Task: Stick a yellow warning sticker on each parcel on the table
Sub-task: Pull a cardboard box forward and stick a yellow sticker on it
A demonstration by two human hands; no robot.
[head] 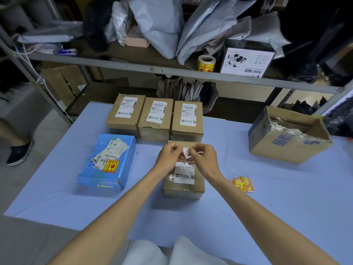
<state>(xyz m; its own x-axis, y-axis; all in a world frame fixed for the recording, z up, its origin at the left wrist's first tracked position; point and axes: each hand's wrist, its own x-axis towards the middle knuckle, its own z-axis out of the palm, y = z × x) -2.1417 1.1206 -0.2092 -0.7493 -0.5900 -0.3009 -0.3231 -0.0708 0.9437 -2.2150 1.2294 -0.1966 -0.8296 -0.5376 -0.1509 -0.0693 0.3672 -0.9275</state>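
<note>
My left hand (169, 156) and my right hand (203, 157) meet above a small brown parcel (184, 185) at the table's middle. Both pinch a small sticker piece (185, 152) whose white back faces me. A blue parcel (107, 161) on the left carries a yellow warning sticker (110, 166). Three brown parcels stand in a row behind: left (125, 113), middle (155, 119), right (188, 120), each showing only a white shipping label. A loose pile of yellow stickers (243, 184) lies to the right of my right forearm.
An open cardboard box (288, 134) sits at the table's right. A roll of yellow stickers (206, 63) stands on the shelf behind, among grey mailing bags. The table has a light blue cover (267, 197). A person's foot in a dark shoe (19, 153) is on the floor at left.
</note>
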